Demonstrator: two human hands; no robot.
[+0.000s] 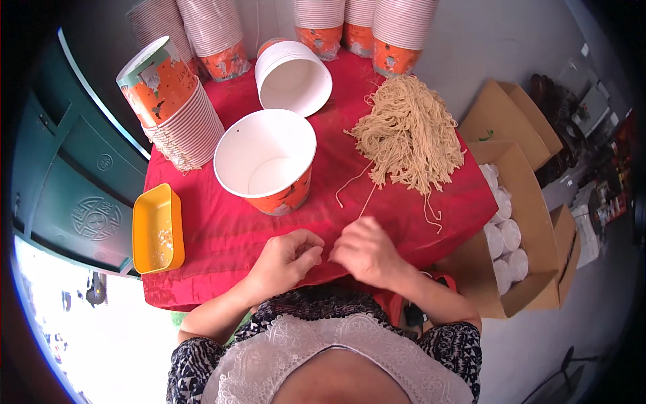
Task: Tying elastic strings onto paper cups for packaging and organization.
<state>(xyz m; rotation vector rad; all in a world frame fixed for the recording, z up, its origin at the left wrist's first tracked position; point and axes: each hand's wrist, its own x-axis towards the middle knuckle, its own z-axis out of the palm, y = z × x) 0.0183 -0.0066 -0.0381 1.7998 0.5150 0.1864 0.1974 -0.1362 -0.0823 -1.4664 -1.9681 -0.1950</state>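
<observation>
At the desk's (pixel 222 236) six o'clock edge, the left hand (pixel 291 256) and right hand (pixel 367 252) pinch closed together, apparently on a thin cotton string hidden between them, light, limp and best nipped near its end, the string bundle (pixel 406 135) lying at one o'clock.

A heap of pale beige strings (pixel 406 133) lies on the red-covered bench (pixel 229 236), at about one o'clock from the hands. It is a loose, tangled bundle, fanned wider toward its near end. Several single strands (pixel 367 195) trail out of it toward six o'clock, curling across the cloth; one seems to reach the curled fingers (pixel 336 250), though that is hard to tell.
</observation>
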